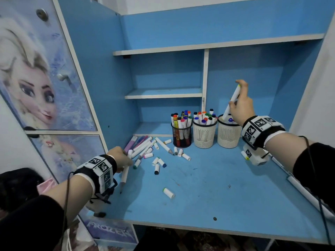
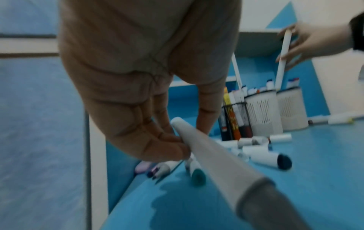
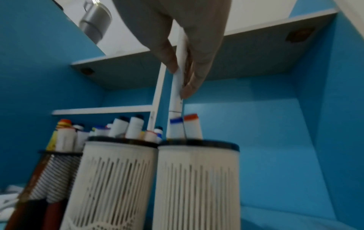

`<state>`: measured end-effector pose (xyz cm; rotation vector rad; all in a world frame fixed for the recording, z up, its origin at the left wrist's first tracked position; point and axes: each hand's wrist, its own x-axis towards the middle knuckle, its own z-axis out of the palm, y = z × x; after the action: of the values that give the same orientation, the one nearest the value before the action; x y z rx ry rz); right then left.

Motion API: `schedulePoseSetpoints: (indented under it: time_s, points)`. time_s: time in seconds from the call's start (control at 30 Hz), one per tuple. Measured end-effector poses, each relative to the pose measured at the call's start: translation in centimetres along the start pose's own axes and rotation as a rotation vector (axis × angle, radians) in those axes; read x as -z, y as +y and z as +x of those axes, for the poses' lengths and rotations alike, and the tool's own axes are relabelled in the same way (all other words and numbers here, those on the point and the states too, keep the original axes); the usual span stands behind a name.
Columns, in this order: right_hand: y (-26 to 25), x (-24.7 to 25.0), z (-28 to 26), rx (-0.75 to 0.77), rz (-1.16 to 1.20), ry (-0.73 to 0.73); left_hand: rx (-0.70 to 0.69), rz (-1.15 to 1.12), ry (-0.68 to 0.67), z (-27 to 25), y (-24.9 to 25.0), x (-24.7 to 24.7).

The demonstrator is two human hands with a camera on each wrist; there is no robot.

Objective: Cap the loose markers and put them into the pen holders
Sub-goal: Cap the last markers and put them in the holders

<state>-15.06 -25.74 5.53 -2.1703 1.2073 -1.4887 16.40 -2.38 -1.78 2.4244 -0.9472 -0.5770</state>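
1. Blue desk top [image 1: 208,180] with blue shelving behind it is where I am working; 3 pen holders stand in a row near its back edge, touching one another.

2. My right hand [image 1: 242,104] grasps a white marker [image 1: 233,100] with a yellow-green end, fingers pinched round its barrel. Its lower end sits just inside the rim of the right white holder [image 1: 228,134], so I judge this one is about to be dropped in.

3. My left hand [image 1: 120,156] is curled round a gray-tipped marker [image 2: 216,158] at the left side of the desk. Its tip is bare in the left wrist view, so it is uncapped.

4. Done so far, as I read it: the black mesh holder [image 1: 181,135] and the middle white holder [image 1: 204,135] are packed with capped markers. The right white holder shows only 2 caps, blue and orange, above its rim in the right wrist view.

5. Left to do: a heap of loose markers [image 1: 143,144] lies against the back left of the desk, and about a dozen loose caps [image 1: 159,162] are scattered beside it, toward the middle. 1 green-ended cap [image 1: 168,192] lies apart, nearer the front edge.

6. More markers lie along the right edge [image 1: 306,192] under my right forearm; I cannot tell whether they are capped.

7. My judgement: the job is past halfway, and matching caps to barrels is the slow part remaining.
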Motion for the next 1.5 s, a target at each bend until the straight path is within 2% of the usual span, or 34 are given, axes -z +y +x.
schedulePoseSetpoints:
  time_s: [0.1, 0.23, 0.33, 0.47, 0.67, 0.73, 0.83, 0.93, 1.03, 1.13, 1.33, 1.5]
  points:
    - [1.5, -0.8, 0.2, -0.027, -0.056, -0.023, -0.076, -0.233, 0.004, -1.6, 0.6, 1.2]
    - [3.2, -1.7, 0.3, -0.062, -0.100, -0.077, -0.142, -0.565, -0.063, -3.9, 1.5, 1.7]
    - [4.2, -2.1, 0.4, -0.061, -0.144, -0.112, -0.159, -0.699, -0.085, -5.2, 1.6, 0.9]
    - [4.8, -2.2, 0.5, -0.086, -0.241, -0.188, -0.148, -0.845, -0.130, -6.3, 0.6, -1.5]
    - [5.1, -1.7, 0.5, -0.086, -0.302, -0.270, -0.035, -1.153, -0.195, -7.5, -1.4, -6.1]
    - [4.6, -1.6, 0.4, -0.016, -0.293, -0.192, -0.025, -1.222, -0.184, -7.9, -1.6, -7.5]
    - [2.4, -2.1, -0.5, 0.187, -0.239, -0.072, -0.036, -1.258, -0.157, -8.4, -1.0, -9.1]
    - [-0.9, -3.3, -2.5, 0.405, -0.147, -0.077, -0.064, -1.278, -0.100, -8.1, -0.6, -9.8]
    - [-3.6, -5.4, -4.9, 0.601, -0.089, -0.227, -0.088, -1.294, -0.030, -7.6, -0.7, -10.1]
    - [-5.4, -7.7, -7.2, 0.731, -0.053, -0.429, -0.106, -1.319, 0.014, -7.4, -1.0, -10.4]
    - [-8.1, -12.9, -10.1, 0.678, -0.239, -1.039, -0.152, -1.322, 0.037, -7.0, -1.2, -10.7]
    - [-9.4, -16.0, -11.1, 0.792, -0.414, -1.283, -0.159, -1.322, 0.040, -6.9, -1.3, -10.7]
